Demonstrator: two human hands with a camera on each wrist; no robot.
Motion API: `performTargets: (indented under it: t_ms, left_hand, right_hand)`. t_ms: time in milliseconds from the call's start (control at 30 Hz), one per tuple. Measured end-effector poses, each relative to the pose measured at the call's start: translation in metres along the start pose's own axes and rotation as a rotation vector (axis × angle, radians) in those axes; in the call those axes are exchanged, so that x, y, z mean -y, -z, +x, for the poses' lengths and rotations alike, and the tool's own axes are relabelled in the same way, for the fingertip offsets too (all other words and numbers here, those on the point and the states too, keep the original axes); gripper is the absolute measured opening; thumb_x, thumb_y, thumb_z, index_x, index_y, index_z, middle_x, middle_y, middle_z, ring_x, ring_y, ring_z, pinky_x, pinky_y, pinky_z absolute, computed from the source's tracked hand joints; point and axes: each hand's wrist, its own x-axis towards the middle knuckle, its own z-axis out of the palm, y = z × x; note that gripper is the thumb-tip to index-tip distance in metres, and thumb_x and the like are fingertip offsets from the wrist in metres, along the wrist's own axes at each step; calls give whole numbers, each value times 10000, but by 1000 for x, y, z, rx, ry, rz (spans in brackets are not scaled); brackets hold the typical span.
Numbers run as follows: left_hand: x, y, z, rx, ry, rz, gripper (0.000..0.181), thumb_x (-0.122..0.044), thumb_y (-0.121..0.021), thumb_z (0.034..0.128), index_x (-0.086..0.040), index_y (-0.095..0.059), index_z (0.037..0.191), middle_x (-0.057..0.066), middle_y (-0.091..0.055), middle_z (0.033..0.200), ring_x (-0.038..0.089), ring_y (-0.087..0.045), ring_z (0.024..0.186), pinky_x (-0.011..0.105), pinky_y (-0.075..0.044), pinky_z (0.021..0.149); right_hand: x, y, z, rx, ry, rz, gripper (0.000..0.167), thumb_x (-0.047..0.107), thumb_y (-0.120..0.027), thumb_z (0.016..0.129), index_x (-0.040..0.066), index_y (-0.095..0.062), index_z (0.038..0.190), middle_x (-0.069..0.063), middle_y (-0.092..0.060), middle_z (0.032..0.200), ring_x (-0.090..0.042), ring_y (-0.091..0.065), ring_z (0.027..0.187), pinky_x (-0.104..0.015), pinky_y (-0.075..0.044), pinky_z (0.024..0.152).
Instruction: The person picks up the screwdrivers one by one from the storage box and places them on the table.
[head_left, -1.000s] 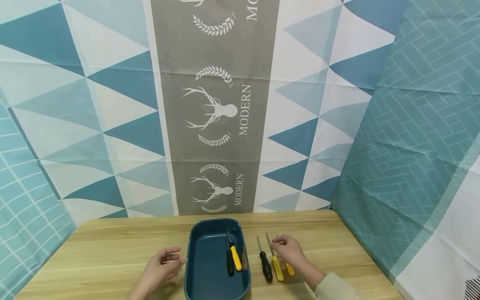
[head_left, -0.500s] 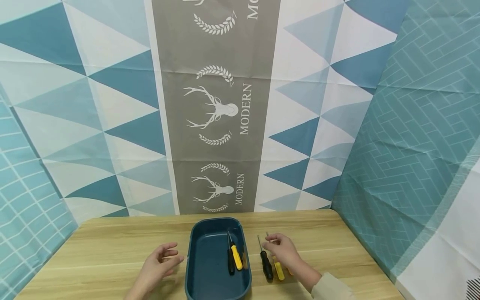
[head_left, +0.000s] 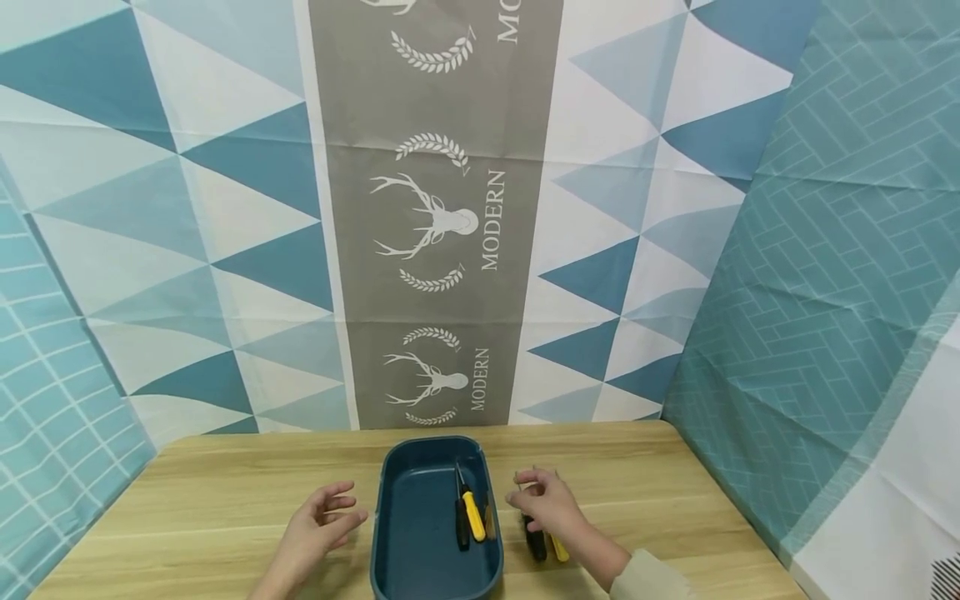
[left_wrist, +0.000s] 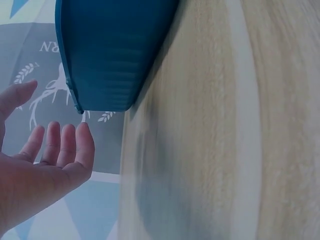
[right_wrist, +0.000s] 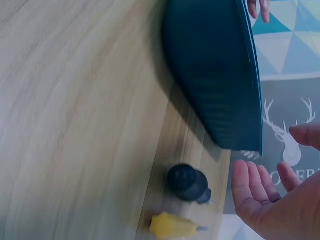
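Observation:
My left hand hovers left of a dark blue tray, its fingers loosely bent and holding nothing. Inside the tray, against its right side, lie a yellow-handled screwdriver and a black-handled one. My right hand is over the screwdrivers to the tray's right, covering their shafts in the head view. Under it, a black-handled screwdriver and a yellow-handled one lie on the table. In the right wrist view, nothing is between the right hand's relaxed fingers.
A small brownish item is by the tray's right wall, too small to make out. The wood-grain table backs onto a patterned cloth with deer prints. A teal cloth hangs on the right.
My right hand has shifted left across the loose screwdrivers, toward the tray. An orange-yellow handle seen earlier on the far right is now hidden by it. The left hand has barely moved.

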Motion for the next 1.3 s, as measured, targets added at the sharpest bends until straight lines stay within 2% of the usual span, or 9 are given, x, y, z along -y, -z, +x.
performTargets:
  t_ms: [200, 467, 1100, 1300]
  left_hand:
    - [0, 1, 0, -3, 1, 4, 640, -285, -683, 842, -21, -401, 1352, 202, -517, 1251, 201, -584, 1007, 410, -550, 762]
    - [0, 2, 1, -12, 10, -6, 643, -296, -689, 837, -21, -408, 1345, 191, -521, 1248, 197, -586, 1009, 415, -549, 764]
    - [-5, -1, -3, -36, 10, -14, 622, -282, -699, 826, -22, -433, 1323, 188, -537, 1225, 198, -591, 993, 413, -548, 773]
    - [-6, -3, -3, -39, 10, -18, 618, -279, -703, 823, -25, -440, 1321, 195, -538, 1228, 194, -593, 982, 409, -549, 770]
  right_hand:
    - [0, -9, 0, 33, 27, 6, 476, 265, -675, 835, -10, -539, 1198, -91, -571, 966, -205, -577, 808, -383, -541, 647]
    - [-1, -17, 4, 35, 3, 0, 470, 245, -674, 839, 14, -528, 1220, -80, -580, 957, -204, -592, 837, -399, -538, 653]
    - [-2, -27, 11, 24, -57, 15, 423, 177, -693, 829, 26, -535, 1191, -73, -610, 904, -172, -591, 749, -365, -534, 611]
    - [-1, -29, 11, 40, -45, 16, 427, 145, -678, 834, 8, -524, 1207, -70, -611, 879, -147, -584, 709, -354, -537, 599]
